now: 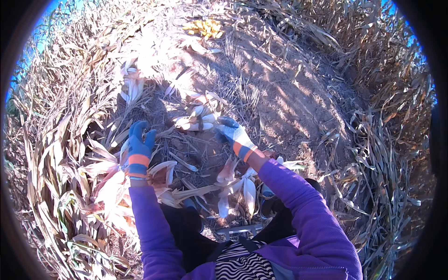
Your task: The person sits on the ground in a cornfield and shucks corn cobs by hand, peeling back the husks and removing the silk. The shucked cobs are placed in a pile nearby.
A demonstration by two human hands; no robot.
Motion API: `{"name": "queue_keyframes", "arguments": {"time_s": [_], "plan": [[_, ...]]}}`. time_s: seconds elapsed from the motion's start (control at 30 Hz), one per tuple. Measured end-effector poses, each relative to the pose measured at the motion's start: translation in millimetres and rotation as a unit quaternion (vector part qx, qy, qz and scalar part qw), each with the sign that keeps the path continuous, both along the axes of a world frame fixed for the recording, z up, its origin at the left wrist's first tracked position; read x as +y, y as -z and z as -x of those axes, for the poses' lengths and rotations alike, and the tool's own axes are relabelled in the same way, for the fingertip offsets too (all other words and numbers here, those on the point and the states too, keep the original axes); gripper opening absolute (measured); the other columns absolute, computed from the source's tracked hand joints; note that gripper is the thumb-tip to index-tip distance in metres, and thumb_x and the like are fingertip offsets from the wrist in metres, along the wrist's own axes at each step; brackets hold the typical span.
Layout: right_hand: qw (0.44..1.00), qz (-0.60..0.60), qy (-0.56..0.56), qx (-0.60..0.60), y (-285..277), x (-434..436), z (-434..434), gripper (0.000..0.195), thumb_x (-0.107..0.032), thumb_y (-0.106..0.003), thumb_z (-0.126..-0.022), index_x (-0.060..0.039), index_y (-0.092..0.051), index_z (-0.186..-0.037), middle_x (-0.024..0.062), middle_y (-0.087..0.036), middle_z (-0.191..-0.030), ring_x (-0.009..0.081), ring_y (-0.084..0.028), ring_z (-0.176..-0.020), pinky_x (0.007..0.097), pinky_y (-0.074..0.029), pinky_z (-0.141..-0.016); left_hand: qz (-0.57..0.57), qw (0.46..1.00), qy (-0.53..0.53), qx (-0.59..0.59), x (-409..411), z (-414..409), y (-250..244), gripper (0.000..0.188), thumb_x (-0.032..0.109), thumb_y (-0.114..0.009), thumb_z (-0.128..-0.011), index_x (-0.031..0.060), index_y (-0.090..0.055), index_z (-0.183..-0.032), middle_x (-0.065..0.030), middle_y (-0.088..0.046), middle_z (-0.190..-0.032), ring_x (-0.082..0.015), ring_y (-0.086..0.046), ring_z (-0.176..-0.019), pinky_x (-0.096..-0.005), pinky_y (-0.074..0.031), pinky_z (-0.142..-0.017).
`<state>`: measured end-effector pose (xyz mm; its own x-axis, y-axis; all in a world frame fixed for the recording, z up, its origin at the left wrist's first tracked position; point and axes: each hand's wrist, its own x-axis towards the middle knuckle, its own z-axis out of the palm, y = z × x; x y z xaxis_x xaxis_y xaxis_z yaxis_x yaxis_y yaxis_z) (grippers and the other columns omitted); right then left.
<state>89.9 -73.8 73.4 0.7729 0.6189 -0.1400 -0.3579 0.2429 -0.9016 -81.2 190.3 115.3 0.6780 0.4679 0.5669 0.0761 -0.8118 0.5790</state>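
Observation:
My left hand (140, 140), in a blue-grey work glove with an orange band, holds nothing; its fingers are spread above dry corn husks. Pale, peeled-back husks (112, 175) lie beneath and beside that wrist. My right hand (232, 131), in a matching glove with a white back, is at the right end of a small heap of corn ears in pale husks (199, 120). Its fingers look apart and bent downward, with nothing visible in them; whether the fingertips touch the nearest ear is unclear. Opened husks (246, 187) lie on the ground between my legs.
A pile of bare yellow corn cobs (204, 28) lies on the soil farther ahead. Dry corn stalks (63, 115) are heaped along the left, and more stalks (395, 122) line the right. A metal bar (239, 230) shows between my legs.

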Motion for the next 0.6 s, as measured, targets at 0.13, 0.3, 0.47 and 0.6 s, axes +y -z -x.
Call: {"name": "queue_keyframes", "arguments": {"time_s": [0.13, 0.3, 0.47, 0.6], "plan": [[0.994, 0.105, -0.02, -0.01, 29.1, -39.1, 11.9, 0.034, -0.015, -0.063, -0.083, -0.0054, -0.056, -0.114, 0.0027, -0.062, -0.081, 0.011, -0.056, -0.061, 0.0248, -0.047, -0.054, 0.026, 1.0, 0.001, 0.006, -4.5, -4.1, 2.9, 0.033, 0.015, -0.069, -0.077, 0.002, -0.058, -0.105, -0.0157, -0.056, -0.108, -0.0312, -0.055, -0.099, -0.0366, -0.044, -0.085], [0.986, 0.163, -0.021, 0.029, 45.7, -74.7, 17.2, 0.026, -0.016, -0.062, -0.083, -0.0042, -0.06, -0.106, 0.0029, -0.062, -0.078, 0.0125, -0.056, -0.057, 0.0263, -0.047, -0.051, 0.02, 0.999, 0.027, -0.002, -4.6, -12.3, 13.8, 0.032, 0.016, -0.069, -0.077, 0.0026, -0.059, -0.104, -0.0157, -0.057, -0.104, -0.0302, -0.056, -0.095, -0.0356, -0.045, -0.082], [0.958, 0.273, -0.089, -0.016, 61.3, -96.8, 21.2, 0.025, -0.02, -0.061, -0.081, -0.0049, -0.062, -0.101, 0.0054, -0.064, -0.079, 0.0145, -0.059, -0.062, 0.0297, -0.049, -0.055, 0.02, 0.999, 0.041, -0.002, -16.7, -20.8, 14.1, 0.03, 0.016, -0.068, -0.077, 0.0033, -0.059, -0.103, -0.0154, -0.059, -0.101, -0.0293, -0.058, -0.09, -0.035, -0.046, -0.078], [0.914, 0.33, -0.135, -0.192, 74.0, -99.3, 62.1, 0.028, -0.021, -0.062, -0.079, -0.0009, -0.061, -0.098, 0.0114, -0.065, -0.085, 0.0198, -0.061, -0.077, 0.0322, -0.048, -0.071, 0.006, 0.999, 0.025, 0.044, -11.5, -17.9, 20.1, 0.031, 0.018, -0.067, -0.083, 0.0053, -0.058, -0.109, -0.0083, -0.061, -0.099, -0.0174, -0.056, -0.088, -0.0308, -0.045, -0.079]]}}
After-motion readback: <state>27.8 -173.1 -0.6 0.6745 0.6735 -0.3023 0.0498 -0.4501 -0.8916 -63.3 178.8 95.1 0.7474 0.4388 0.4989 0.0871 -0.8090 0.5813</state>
